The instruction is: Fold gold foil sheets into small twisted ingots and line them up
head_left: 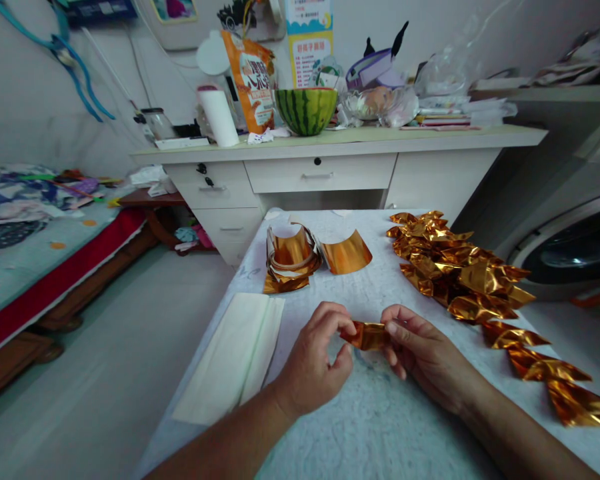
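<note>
Between my two hands, above the cloth-covered table (pixel 380 420), is a small folded piece of gold foil paper (pixel 367 335). My left hand (pixel 323 357) has its fingertips on the left end of the piece, with the thumb apart below. The right end is pinched between thumb and fingers of my right hand (pixel 420 350). Beyond my hands lies a curled stack of gold foil sheets (pixel 293 257), beside a single curved foil sheet (pixel 349 253). Many folded gold foil pieces (pixel 460 273) are heaped along the table's right side.
A flat white paper packet (pixel 230 357) lies at the table's left edge. Behind stands a white desk (pixel 325 143) holding a watermelon half (pixel 306 110), an orange snack bag (pixel 253 83) and a paper roll (pixel 220 117). A bed (pixel 55 247) is at left, a washing machine (pixel 575 227) at right.
</note>
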Available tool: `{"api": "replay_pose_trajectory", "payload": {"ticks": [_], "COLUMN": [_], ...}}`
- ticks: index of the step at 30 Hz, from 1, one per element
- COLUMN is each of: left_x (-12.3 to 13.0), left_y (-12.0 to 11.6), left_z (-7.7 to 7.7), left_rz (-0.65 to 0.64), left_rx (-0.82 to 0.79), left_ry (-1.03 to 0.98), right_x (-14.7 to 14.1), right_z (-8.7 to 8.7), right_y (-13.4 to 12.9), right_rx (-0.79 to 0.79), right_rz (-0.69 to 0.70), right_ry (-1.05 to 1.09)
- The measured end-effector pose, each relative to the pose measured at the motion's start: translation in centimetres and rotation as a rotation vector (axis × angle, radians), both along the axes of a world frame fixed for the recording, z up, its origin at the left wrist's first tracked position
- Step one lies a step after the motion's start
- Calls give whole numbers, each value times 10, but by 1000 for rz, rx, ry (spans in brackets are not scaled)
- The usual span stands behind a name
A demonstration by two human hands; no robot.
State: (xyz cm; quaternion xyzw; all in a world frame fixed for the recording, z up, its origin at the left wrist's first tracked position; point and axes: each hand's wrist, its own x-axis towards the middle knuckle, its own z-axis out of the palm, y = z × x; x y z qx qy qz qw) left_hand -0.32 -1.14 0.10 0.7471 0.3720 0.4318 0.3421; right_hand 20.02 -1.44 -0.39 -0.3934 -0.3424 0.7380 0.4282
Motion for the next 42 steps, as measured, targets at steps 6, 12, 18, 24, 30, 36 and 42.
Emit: {"api": "replay_pose_trajectory", "payload": {"ticks": [6,12,18,24,30,36,42], "left_x": [1,2,-1,-1,-2,-1,-3], "left_y": [7,12,13,12,13,14,14], "left_z": [-7,-7,-8,-7,-8,-12,-14], "left_rz": [-87,-158,-226,-260,-278,-215,-222], "left_rx": [-541,-756,-823,-875,-859,-888,-919], "left_ry": [-304,-444,-565,-554,-557,-495,-423], "right_x": [1,1,4,4,5,7,6], "right_z": [1,0,-4,-4,-1,-1,0], "right_y": [1,1,-1,-1,0,-1,-3], "right_rx": [-8,-31,-53,-14,19,21,5], "right_rz": [-22,15,98,96,96,117,143], "right_ry": [25,41,26,-42,-88,-39,5]}}
